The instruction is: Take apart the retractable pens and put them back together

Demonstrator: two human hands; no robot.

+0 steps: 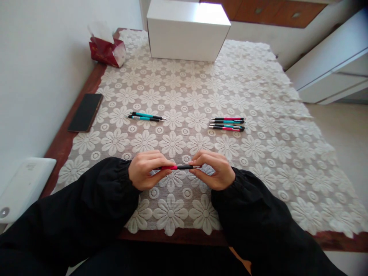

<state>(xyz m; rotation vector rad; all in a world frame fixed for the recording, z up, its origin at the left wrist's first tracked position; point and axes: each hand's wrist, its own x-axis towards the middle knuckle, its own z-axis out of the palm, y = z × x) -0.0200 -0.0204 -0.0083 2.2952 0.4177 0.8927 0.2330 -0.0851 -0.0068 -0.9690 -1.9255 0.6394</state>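
Note:
Both hands hold one red and black pen (pixel 184 167) level above the lace tablecloth, near the front edge of the table. My left hand (pixel 149 169) is closed on its red part, with the far left end hidden by the fingers. My right hand (pixel 213 169) pinches the black grip close to the metal tip, which points right. Further back on the left lie two teal and black pens (pixel 146 116), side by side. To the right, several red and teal pens (pixel 227 124) form a row with their tips toward the left.
A white box (pixel 188 40) stands at the back of the table. Along the left side are a red tissue pack (pixel 107 50) and a black notebook-like slab (pixel 85 112). A white device (pixel 25 188) sits by the wall at lower left. Lace cloth (pixel 264 153) covers the tabletop.

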